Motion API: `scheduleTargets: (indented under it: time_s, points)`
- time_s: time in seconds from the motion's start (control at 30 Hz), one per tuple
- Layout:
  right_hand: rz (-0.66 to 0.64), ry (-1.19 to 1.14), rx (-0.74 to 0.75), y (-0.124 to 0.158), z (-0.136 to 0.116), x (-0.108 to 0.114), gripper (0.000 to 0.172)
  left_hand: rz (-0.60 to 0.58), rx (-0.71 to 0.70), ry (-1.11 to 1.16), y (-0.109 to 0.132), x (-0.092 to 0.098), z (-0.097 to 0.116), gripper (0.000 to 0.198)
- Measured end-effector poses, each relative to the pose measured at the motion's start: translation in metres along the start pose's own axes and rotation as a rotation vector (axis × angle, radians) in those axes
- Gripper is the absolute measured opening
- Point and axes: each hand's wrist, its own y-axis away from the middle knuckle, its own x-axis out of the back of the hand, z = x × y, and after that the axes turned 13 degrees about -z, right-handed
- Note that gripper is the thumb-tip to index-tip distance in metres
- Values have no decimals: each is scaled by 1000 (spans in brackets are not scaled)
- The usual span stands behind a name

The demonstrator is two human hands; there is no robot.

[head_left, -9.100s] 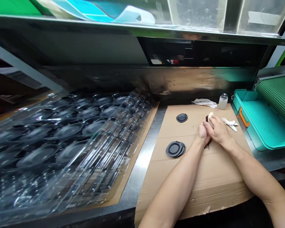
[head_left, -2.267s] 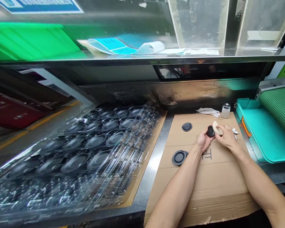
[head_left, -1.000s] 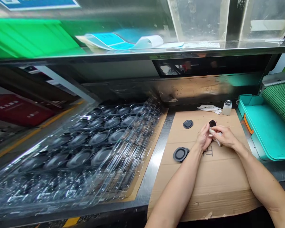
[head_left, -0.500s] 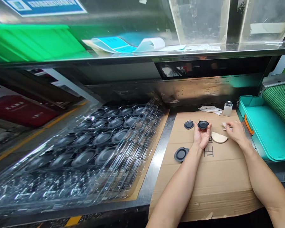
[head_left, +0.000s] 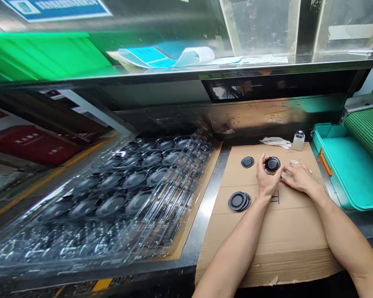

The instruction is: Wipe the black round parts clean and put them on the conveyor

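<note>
My left hand (head_left: 267, 178) is closed around a round black plastic lid-like part (head_left: 272, 164), its dished face turned up. Just right of it, my right hand (head_left: 298, 178) is closed, fingertips close to the part's edge. Bits of a white cloth (head_left: 294, 162) show around the right hand's fingers. The cream half-round pad is mostly covered by this hand. On the cardboard sheet (head_left: 267, 240), a single black disc (head_left: 247, 162) lies left of my left hand. Nearer to me is a small overlapping stack of black discs (head_left: 238, 201).
Clear plastic trays (head_left: 161, 215) with rows of black round parts stand at left. A small jar with a metal cap (head_left: 298, 140) and white gloves (head_left: 275, 142) lie behind. To the right are a teal bin (head_left: 345, 165) and a green conveyor belt (head_left: 369, 128). A metal shelf (head_left: 174, 74) runs overhead.
My right hand has moved left to my left hand, over the cream pad. The black part in my left hand has tilted toward me. More discs of the near stack show.
</note>
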Motion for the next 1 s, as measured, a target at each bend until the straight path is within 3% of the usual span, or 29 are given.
scheduleTargets:
  time_s: [0.1, 0.37, 0.6, 0.73, 1.0]
  points:
    - [7, 1, 8, 1, 0, 2, 31, -34, 27, 26, 2, 1, 7, 88]
    - [-59, 22, 96, 2, 1, 6, 31, -108, 266, 385, 1, 7, 27, 95]
    - [-52, 13, 99, 2, 0, 6, 27, 20, 250, 388, -2, 7, 31, 93]
    - [-63, -3, 110, 3, 0, 7, 26, -15, 233, 366, -2, 8, 32, 90]
    - [-101, -15, 149, 5, -1, 9, 29, 28, 235, 410, -1, 8, 40, 77]
